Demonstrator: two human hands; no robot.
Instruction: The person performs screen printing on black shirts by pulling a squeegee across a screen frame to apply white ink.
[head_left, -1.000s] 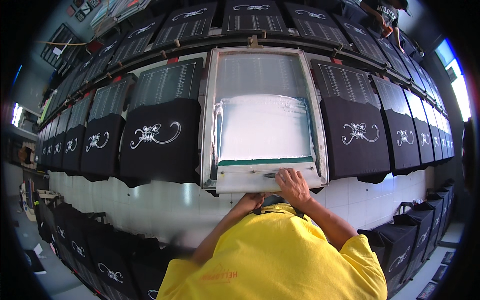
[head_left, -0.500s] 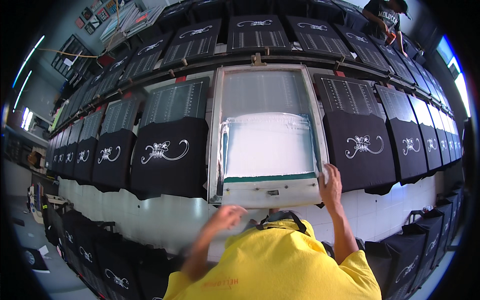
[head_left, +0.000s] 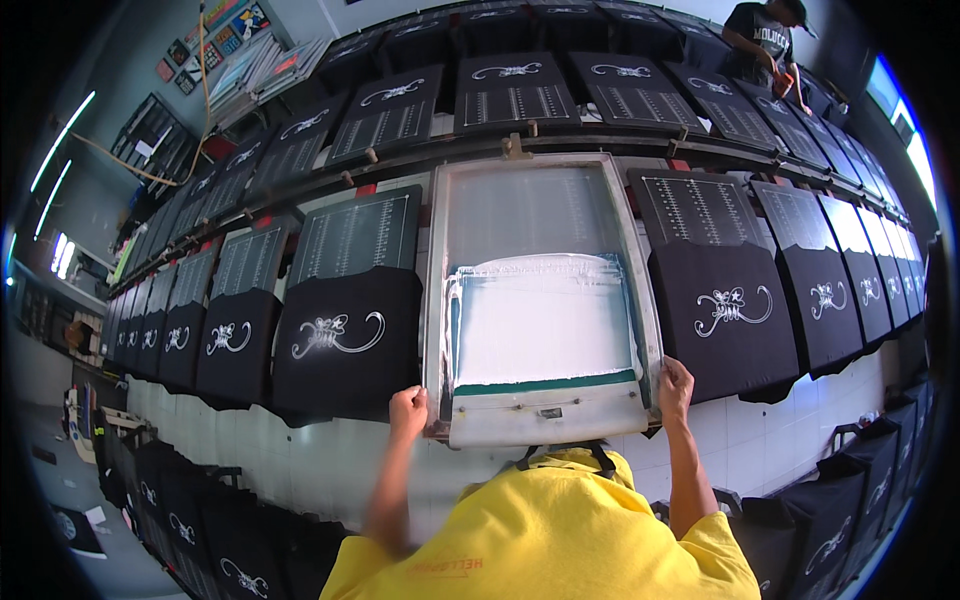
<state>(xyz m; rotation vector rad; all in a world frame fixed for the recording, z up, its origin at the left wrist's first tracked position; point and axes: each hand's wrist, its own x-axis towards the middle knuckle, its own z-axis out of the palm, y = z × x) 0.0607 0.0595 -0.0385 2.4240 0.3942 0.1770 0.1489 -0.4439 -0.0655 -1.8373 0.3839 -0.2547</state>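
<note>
A screen printing frame (head_left: 436,290) lies before me on the near row, its mesh spread with white ink (head_left: 545,325). Across its near end rests a wide pale bar (head_left: 500,420) with small bolts. My left hand (head_left: 407,413) is closed on the frame's near left edge. On the opposite side, my right hand (head_left: 676,390) grips the near right edge with curled fingers. Black shirts with a white curling design flank the frame: one black shirt (head_left: 345,375) to the left, another black shirt (head_left: 725,350) to the right. Whatever lies beneath the frame is mostly hidden by ink.
Long rows of boards carrying black shirts (head_left: 510,75) curve away on both sides and beyond a metal rail (head_left: 400,165). More printed shirts (head_left: 215,530) hang behind me. A co-worker (head_left: 765,45) stands at the far right, holding a red tool (head_left: 784,84).
My left hand has come up and left from near my body onto the frame's left edge. The right hand has closed on the right edge. The view has tilted slightly.
</note>
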